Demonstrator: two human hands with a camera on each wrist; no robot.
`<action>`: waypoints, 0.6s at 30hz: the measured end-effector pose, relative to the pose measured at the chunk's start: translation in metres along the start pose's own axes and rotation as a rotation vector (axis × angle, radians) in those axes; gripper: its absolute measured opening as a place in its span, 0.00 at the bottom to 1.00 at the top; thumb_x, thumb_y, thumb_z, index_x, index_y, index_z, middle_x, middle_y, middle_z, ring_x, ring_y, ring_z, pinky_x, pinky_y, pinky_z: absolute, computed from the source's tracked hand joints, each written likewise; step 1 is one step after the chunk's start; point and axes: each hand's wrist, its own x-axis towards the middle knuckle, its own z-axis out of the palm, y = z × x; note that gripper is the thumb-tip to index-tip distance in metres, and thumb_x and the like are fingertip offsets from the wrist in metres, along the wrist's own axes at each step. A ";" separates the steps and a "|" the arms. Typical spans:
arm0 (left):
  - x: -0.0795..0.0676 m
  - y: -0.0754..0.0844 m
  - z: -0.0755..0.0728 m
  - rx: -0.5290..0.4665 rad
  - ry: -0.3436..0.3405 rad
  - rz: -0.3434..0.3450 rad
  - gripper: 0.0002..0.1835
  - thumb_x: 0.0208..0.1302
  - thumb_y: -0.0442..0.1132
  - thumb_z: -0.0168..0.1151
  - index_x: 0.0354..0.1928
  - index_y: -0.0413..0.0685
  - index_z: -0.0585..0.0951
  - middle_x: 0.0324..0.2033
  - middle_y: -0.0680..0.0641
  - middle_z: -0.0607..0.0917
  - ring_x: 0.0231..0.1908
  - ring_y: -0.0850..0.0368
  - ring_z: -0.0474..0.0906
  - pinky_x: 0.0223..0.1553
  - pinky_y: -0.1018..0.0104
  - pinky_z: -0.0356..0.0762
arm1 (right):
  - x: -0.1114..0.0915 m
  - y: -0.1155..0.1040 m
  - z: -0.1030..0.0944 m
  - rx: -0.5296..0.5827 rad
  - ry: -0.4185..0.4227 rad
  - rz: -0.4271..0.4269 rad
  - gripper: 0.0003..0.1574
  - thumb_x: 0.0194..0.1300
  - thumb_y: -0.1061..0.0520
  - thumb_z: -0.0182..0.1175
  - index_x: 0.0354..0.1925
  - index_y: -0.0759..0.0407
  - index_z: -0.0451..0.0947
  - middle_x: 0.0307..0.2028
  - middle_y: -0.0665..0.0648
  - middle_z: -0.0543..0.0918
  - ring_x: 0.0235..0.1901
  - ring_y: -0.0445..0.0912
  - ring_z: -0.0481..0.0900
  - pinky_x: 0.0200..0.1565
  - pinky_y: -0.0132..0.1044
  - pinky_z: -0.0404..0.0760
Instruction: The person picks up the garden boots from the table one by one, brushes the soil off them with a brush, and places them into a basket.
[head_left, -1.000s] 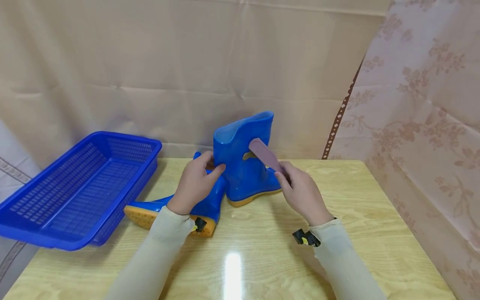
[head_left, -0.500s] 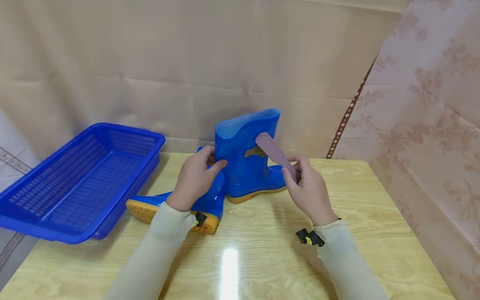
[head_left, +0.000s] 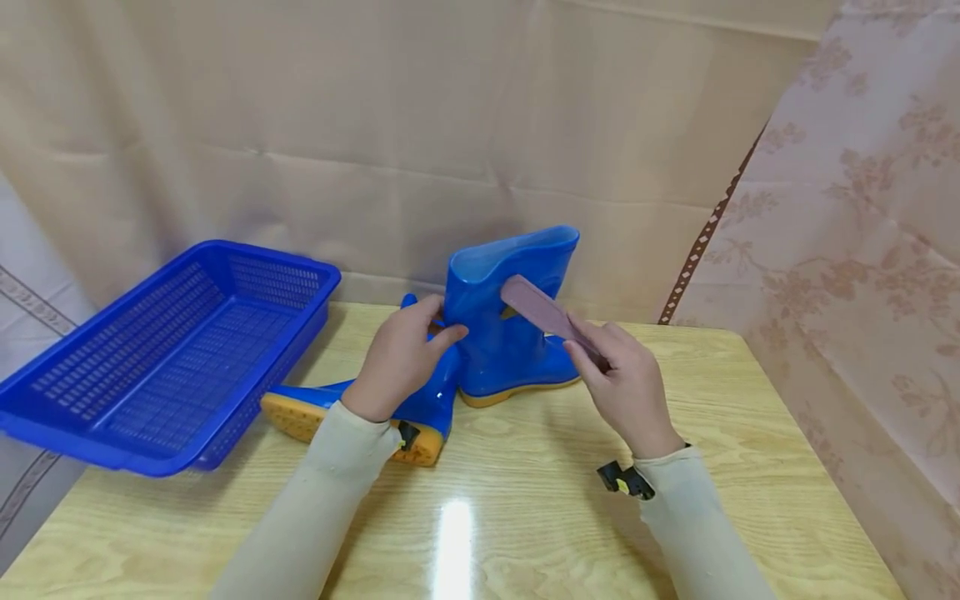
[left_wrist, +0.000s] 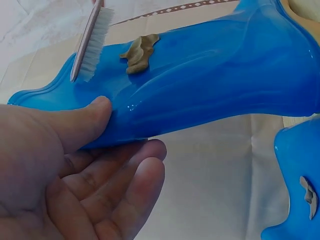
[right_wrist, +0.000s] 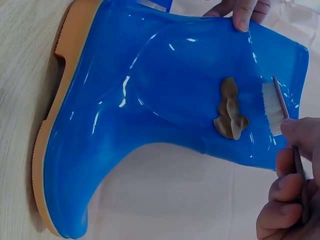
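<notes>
A blue rain boot [head_left: 510,333] with a yellow sole stands upright on the table. My left hand [head_left: 401,354] pinches the back edge of its shaft, thumb on the near side and fingers behind. In my right hand [head_left: 626,379] is a mauve brush [head_left: 543,308], gripped by its handle. Its white bristles [right_wrist: 272,108] face the upper shaft, just above a brown, mud-like clump [right_wrist: 230,110] stuck to the boot. A second blue rain boot [head_left: 431,404] lies on its side under my left wrist, and the left wrist view shows a grey-brown smear [left_wrist: 309,196] on it.
At the left, a blue plastic basket [head_left: 210,367] with perforated walls reaches over the table's edge. A beige curtain [head_left: 360,125] hangs behind the wooden table [head_left: 525,500], and a flowered pink cloth [head_left: 862,250] hangs along the right side.
The brush went right, baring more of the clump, then came back left across the shaft. My left hand keeps its place on the boot. The head view has shifted slightly.
</notes>
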 end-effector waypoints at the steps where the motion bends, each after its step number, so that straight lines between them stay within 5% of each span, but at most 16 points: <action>1: 0.000 0.000 0.000 0.003 0.000 -0.002 0.19 0.75 0.51 0.63 0.60 0.50 0.79 0.50 0.48 0.87 0.50 0.49 0.83 0.53 0.49 0.83 | 0.000 0.000 0.001 -0.002 -0.002 -0.014 0.27 0.67 0.62 0.71 0.63 0.53 0.83 0.27 0.50 0.77 0.22 0.39 0.65 0.23 0.30 0.61; 7: 0.002 0.000 0.001 0.019 0.005 -0.005 0.20 0.74 0.51 0.63 0.60 0.49 0.79 0.48 0.48 0.86 0.49 0.49 0.83 0.52 0.50 0.83 | -0.001 -0.002 0.003 -0.022 -0.027 -0.074 0.29 0.66 0.63 0.71 0.64 0.51 0.82 0.27 0.50 0.77 0.22 0.38 0.63 0.22 0.32 0.62; 18: 0.003 -0.004 0.002 0.030 0.028 -0.003 0.20 0.76 0.52 0.61 0.60 0.47 0.78 0.45 0.47 0.86 0.43 0.51 0.83 0.45 0.54 0.83 | -0.001 -0.001 -0.002 -0.129 -0.086 -0.055 0.24 0.66 0.61 0.72 0.60 0.51 0.85 0.23 0.49 0.73 0.18 0.37 0.60 0.19 0.32 0.60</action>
